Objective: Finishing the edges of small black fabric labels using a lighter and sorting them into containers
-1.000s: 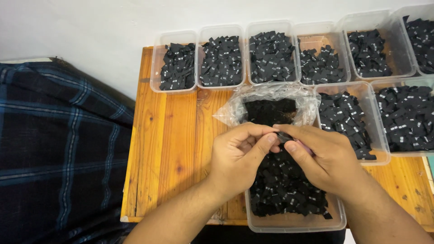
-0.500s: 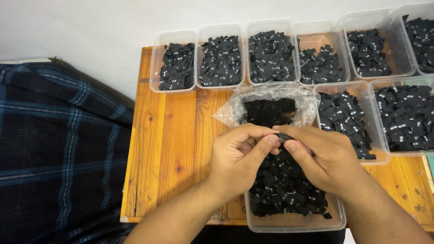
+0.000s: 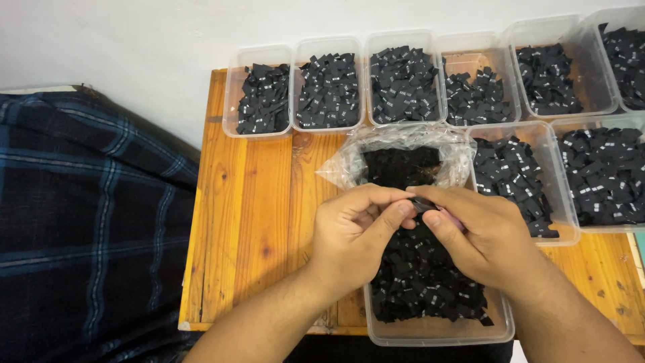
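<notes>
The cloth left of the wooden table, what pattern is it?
Dark navy plaid cloth with lighter blue lines, seen in the head view.

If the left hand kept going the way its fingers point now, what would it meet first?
The left hand points rightward, fingertips pinching a small black label. Straight on, it would first press into the right hand, whose fingertips grip the same label. Depth between them is hard to judge.

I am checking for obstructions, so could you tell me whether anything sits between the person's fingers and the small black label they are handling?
Nothing visible does. The left hand and right hand meet fingertip to fingertip on the small black label, above the clear tub of labels, with the plastic bag lying behind.
</notes>
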